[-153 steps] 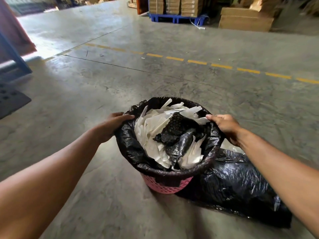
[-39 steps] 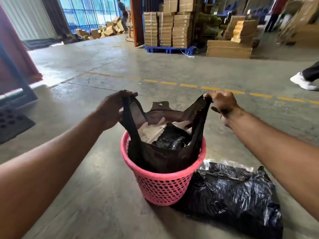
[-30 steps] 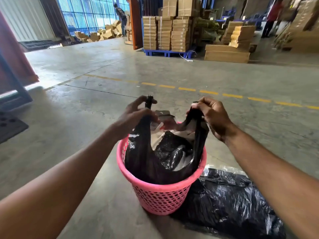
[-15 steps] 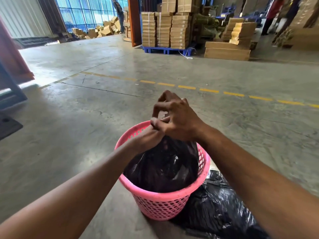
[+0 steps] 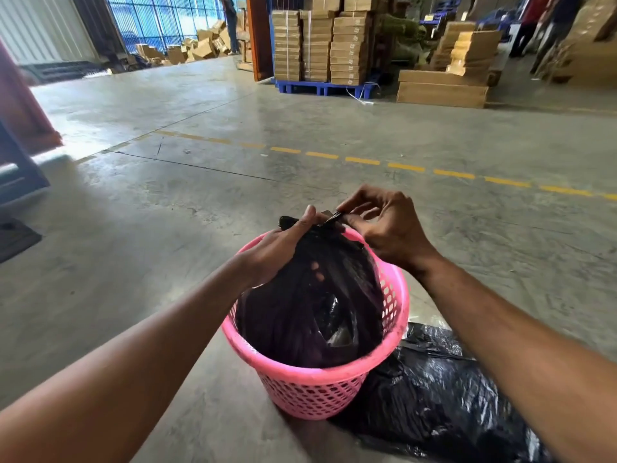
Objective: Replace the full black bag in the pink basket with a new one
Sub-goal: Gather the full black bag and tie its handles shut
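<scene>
A pink perforated basket (image 5: pixel 310 385) stands on the concrete floor in front of me. Inside it sits the full black bag (image 5: pixel 300 322), its mouth gathered into a bunch at the top. My left hand (image 5: pixel 280 252) is wrapped around the gathered neck of the bag. My right hand (image 5: pixel 384 228) pinches a thin black end of the bag between thumb and fingers, just right of the bunch. The bag's contents are hidden. A flat black bag (image 5: pixel 430 406) lies on the floor against the basket's right side.
Grey concrete floor (image 5: pixel 167 235) with a dashed yellow line (image 5: pixel 364 161) across it. Stacked cardboard boxes on a blue pallet (image 5: pixel 320 45) stand far ahead, flat cartons (image 5: pixel 440 88) to their right. A blue frame (image 5: pixel 20 172) and dark mat (image 5: pixel 16 238) lie at far left. People stand far back.
I lifted the bag's edges off the basket rim, brought both hands together over the basket and gathered the mouth shut. Since half a second ago my right hand has shifted right, pinching an end.
</scene>
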Available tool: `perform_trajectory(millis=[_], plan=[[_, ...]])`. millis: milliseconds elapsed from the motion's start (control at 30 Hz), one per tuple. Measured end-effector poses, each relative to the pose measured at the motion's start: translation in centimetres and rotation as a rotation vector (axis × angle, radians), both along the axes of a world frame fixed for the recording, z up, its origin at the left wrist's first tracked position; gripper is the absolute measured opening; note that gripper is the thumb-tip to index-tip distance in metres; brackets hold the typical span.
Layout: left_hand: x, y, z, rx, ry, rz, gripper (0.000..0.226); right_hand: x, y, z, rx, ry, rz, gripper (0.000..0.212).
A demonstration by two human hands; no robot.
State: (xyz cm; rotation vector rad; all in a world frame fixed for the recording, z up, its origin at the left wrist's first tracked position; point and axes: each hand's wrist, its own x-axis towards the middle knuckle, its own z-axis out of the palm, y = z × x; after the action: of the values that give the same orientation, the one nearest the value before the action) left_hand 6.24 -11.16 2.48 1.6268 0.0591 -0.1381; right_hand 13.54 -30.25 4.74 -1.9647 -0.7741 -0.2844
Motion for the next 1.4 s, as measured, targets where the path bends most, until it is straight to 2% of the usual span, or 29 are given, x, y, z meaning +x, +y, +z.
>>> perform_trajectory(millis=[67,133,267,400,500,567,633,667,767,800,867,967,1033,1133,1233,1333,1400], plan=[[-0.3,0.4,0.0,-0.034,0.036,0.031,0.061,0.2,-0.3,-0.2,0.010,0.041,0.009,0.010],[-0.6,0.8,0.1,-0.047,0.152,0.037,0.073,-0.1,-0.6,-0.1,0.006,0.070,0.042,0.009],[-0.9,1.0,0.8,-0.127,0.238,-0.024,0.066,-2.1,-0.9,1.1,-0.048,0.069,0.210,0.011],[-0.2,0.2,1.0,-0.202,0.199,0.089,0.048,-4.8,0.0,0.1,-0.206,-0.078,0.292,0.009],[-0.1,0.5,1.0,-0.151,0.243,0.081,0.053,-5.6,0.6,-2.7,-0.414,-0.275,0.309,0.006],[-0.3,0.3,1.2,-0.082,0.249,0.096,0.055,-5.6,0.6,-3.8,-0.469,-0.327,0.320,0.007],[-0.5,-0.2,1.4,0.081,0.125,0.138,0.049,-5.6,0.6,-3.8,-0.416,-0.308,0.316,0.009],[-0.5,-0.4,1.2,0.229,0.007,0.137,0.042,-5.5,0.4,-3.4,-0.344,-0.276,0.284,0.006],[-1.0,0.2,-0.2,0.930,-0.476,0.057,0.024,-4.0,0.4,-2.4,-0.107,-0.189,0.050,0.007],[-1.4,0.4,-0.6,1.073,-0.617,0.021,0.020,-3.3,0.6,-2.0,-0.075,-0.142,-0.015,0.012],[-2.4,0.4,-1.2,1.198,-0.788,-0.070,0.019,-2.3,1.2,-1.4,-0.081,-0.019,-0.012,0.032],[-3.0,0.4,-2.4,1.284,-0.849,-0.156,0.023,-1.6,2.0,-0.5,-0.177,0.073,0.258,0.058],[-3.2,0.7,-2.9,1.273,-0.857,-0.176,0.025,-1.3,2.2,0.0,-0.272,0.105,0.379,0.056],[-3.3,0.9,-3.2,1.249,-0.820,-0.197,0.028,-0.7,1.8,0.1,-0.346,0.096,0.328,0.045],[-3.4,0.7,-3.6,1.233,-0.800,-0.178,0.027,-0.4,1.3,-0.1,-0.387,-0.015,0.251,0.034],[-3.6,0.6,-4.0,1.162,-0.800,-0.091,0.024,0.2,0.4,-0.8,-0.401,-0.094,0.202,0.023],[-3.4,1.1,-3.8,1.142,-0.766,-0.002,0.025,0.6,-0.6,-1.3,-0.385,-0.042,0.179,0.013]])
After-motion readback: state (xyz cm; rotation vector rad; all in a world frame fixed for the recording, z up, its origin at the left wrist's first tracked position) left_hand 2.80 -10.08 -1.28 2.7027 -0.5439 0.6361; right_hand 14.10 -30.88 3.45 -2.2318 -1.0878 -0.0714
